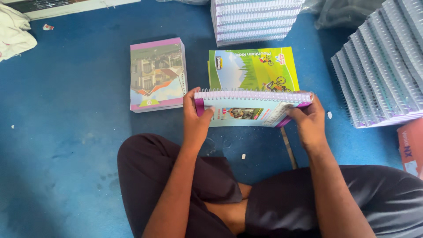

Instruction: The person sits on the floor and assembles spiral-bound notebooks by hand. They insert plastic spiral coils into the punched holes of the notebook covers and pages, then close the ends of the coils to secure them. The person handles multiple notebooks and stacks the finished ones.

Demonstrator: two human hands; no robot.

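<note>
You hold a small batch of spiral notebooks (251, 108) in the middle of the scene, just above the blue floor (66, 145), spiral edge facing far, top cover pale blue with a small picture. Your left hand (196, 119) grips the left end, thumb over the top cover, fingers curled under. Your right hand (308, 123) clamps the right end, fingers wrapped round the purple edge.

Just beyond it, touching or nearly so, lies a green-and-yellow covered stack (253, 68) with cyclist artwork. To its left, apart, sits a purple-edged stack (156, 75) with a house picture on the cover. Far centre, a tall pile of spiral-bound books (253, 20) shows white page edges. At right, a fanned row of notebooks (383, 66) leans, spirals showing. An orange package (412, 147) peeks in at the right edge. White cloth (13, 33) lies far left. Your crossed legs in dark trousers (176, 185) fill the near side.
</note>
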